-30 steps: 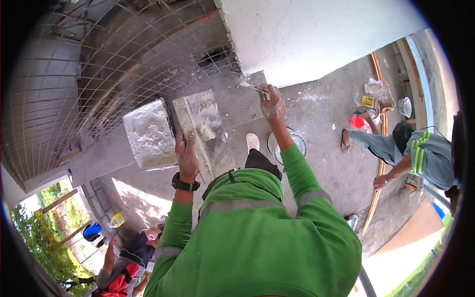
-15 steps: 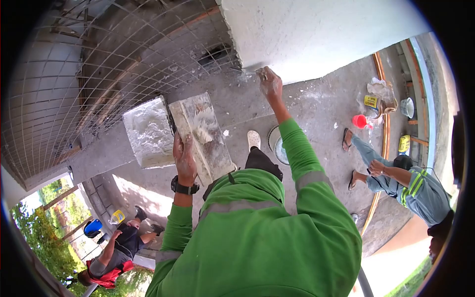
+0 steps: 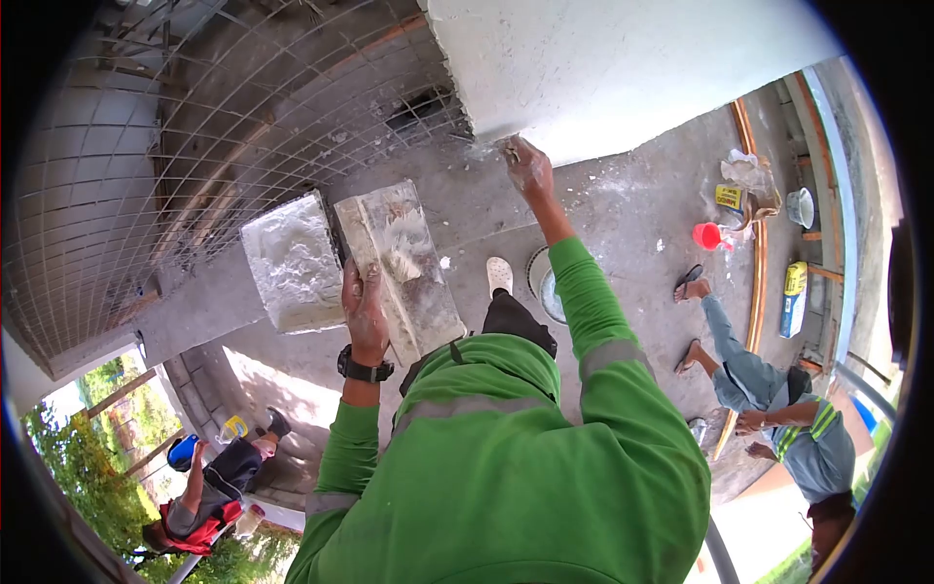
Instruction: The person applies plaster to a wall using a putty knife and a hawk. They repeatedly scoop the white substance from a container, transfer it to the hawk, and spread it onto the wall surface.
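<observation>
- Head view: the wearer's two hands show, both in green sleeves.
- The left hand (image 3: 365,310) is closed on the near edge of one plaster-smeared board (image 3: 413,258), which is held tilted. One watch (image 3: 363,369) sits on that wrist.
- The right hand (image 3: 530,167) is closed round one small tool (image 3: 507,146), at the lower edge of the white wall (image 3: 623,68). Its blade is too small to make out.
- One lumpy white slab (image 3: 292,258) lies just beside the board.
- Two other people are nearby, one at the right (image 3: 788,419) and one at the lower left (image 3: 209,487). Both are partly cut off by the dark rim.
- One round pan (image 3: 541,282) is half hidden behind the right arm.
</observation>
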`<state>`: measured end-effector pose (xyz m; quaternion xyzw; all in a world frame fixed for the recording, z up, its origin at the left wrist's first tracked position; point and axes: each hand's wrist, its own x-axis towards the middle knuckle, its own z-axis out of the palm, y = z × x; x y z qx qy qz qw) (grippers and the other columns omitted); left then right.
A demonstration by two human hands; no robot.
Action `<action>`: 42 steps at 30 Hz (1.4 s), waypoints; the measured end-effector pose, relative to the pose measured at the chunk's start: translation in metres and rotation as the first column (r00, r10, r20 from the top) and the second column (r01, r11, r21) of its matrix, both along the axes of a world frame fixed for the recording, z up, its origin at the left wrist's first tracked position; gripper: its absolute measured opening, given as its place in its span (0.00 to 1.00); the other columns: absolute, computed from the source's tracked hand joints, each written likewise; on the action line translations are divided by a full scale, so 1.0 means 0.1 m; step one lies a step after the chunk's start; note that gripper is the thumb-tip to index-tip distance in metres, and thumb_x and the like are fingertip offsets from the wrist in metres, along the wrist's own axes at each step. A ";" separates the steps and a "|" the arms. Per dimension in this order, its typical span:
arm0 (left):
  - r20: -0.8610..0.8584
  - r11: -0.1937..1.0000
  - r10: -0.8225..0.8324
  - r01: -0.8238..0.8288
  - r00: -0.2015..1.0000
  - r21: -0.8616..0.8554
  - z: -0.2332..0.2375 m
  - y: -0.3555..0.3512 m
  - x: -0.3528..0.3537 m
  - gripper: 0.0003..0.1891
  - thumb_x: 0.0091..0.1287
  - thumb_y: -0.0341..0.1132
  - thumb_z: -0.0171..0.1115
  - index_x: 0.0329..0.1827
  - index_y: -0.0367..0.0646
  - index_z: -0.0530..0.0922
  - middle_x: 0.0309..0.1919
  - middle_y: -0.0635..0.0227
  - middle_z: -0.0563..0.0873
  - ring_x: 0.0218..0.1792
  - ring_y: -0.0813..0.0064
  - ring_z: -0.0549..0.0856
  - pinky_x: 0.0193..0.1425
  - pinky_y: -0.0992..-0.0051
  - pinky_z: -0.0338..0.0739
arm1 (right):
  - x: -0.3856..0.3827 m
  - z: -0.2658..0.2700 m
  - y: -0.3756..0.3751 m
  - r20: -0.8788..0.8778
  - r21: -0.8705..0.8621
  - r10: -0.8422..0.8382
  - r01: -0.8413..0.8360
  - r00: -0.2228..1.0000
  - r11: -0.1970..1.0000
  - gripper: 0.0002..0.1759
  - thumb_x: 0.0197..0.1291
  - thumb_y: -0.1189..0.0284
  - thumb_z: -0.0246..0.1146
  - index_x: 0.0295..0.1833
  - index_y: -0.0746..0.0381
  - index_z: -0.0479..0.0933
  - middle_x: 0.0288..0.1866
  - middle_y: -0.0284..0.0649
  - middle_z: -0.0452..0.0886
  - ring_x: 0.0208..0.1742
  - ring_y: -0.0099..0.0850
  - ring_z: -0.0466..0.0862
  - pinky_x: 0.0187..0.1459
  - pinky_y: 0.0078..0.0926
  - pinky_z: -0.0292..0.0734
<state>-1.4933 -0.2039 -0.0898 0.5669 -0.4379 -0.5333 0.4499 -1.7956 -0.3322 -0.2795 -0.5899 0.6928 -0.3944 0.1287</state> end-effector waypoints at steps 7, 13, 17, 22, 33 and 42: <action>0.065 1.000 0.002 0.000 0.998 -0.031 0.12 0.01 -0.03 0.20 0.81 0.35 0.49 0.70 0.32 0.67 0.61 0.61 0.78 0.60 0.74 0.75 0.68 0.74 0.66 | -0.32 0.47 0.13 0.241 0.007 -0.168 0.171 0.956 0.985 0.07 0.62 0.74 0.68 0.45 0.61 0.81 0.39 0.45 0.86 0.39 0.42 0.86 0.41 0.32 0.80; 0.105 0.991 -0.010 0.024 0.994 -0.131 -0.18 0.04 0.10 0.18 0.80 0.35 0.50 0.66 0.34 0.71 0.56 0.62 0.80 0.57 0.74 0.76 0.64 0.74 0.68 | -0.25 1.65 0.30 0.351 -0.131 -0.035 0.086 0.936 0.988 0.10 0.64 0.74 0.70 0.48 0.64 0.80 0.39 0.37 0.87 0.41 0.22 0.84 0.43 0.24 0.80; -0.025 0.959 -0.028 0.020 0.999 -0.282 0.28 0.01 -0.14 0.17 0.80 0.35 0.50 0.66 0.35 0.71 0.54 0.63 0.81 0.55 0.75 0.77 0.62 0.74 0.70 | -0.16 2.71 0.21 0.516 -0.410 0.235 -0.003 0.823 0.912 0.11 0.65 0.73 0.69 0.49 0.67 0.79 0.36 0.38 0.85 0.38 0.22 0.82 0.44 0.21 0.78; -0.090 0.945 -0.034 0.003 0.995 -0.328 0.46 0.07 -0.20 0.18 0.81 0.36 0.49 0.66 0.35 0.71 0.55 0.64 0.81 0.55 0.76 0.78 0.62 0.75 0.70 | -0.09 4.04 0.09 0.468 -0.631 0.436 -0.055 0.769 0.774 0.12 0.67 0.74 0.69 0.50 0.69 0.78 0.36 0.33 0.84 0.37 0.18 0.79 0.43 0.16 0.75; -0.238 0.930 0.031 -0.115 0.971 -0.350 0.66 0.23 -0.04 0.16 0.79 0.33 0.49 0.65 0.35 0.72 0.57 0.65 0.81 0.57 0.77 0.77 0.63 0.75 0.70 | -0.33 5.66 -0.29 0.177 -0.801 0.462 -0.145 0.869 0.581 0.11 0.64 0.74 0.70 0.48 0.65 0.79 0.33 0.31 0.83 0.32 0.17 0.73 0.38 0.18 0.71; -0.280 0.907 0.093 -0.197 0.956 -0.373 0.73 0.32 0.10 0.16 0.79 0.33 0.50 0.64 0.36 0.73 0.54 0.66 0.82 0.55 0.77 0.78 0.62 0.75 0.71 | 0.03 6.61 0.07 -0.312 -0.717 0.211 -0.376 0.926 0.588 0.13 0.65 0.71 0.70 0.52 0.65 0.81 0.39 0.36 0.88 0.40 0.22 0.83 0.46 0.20 0.78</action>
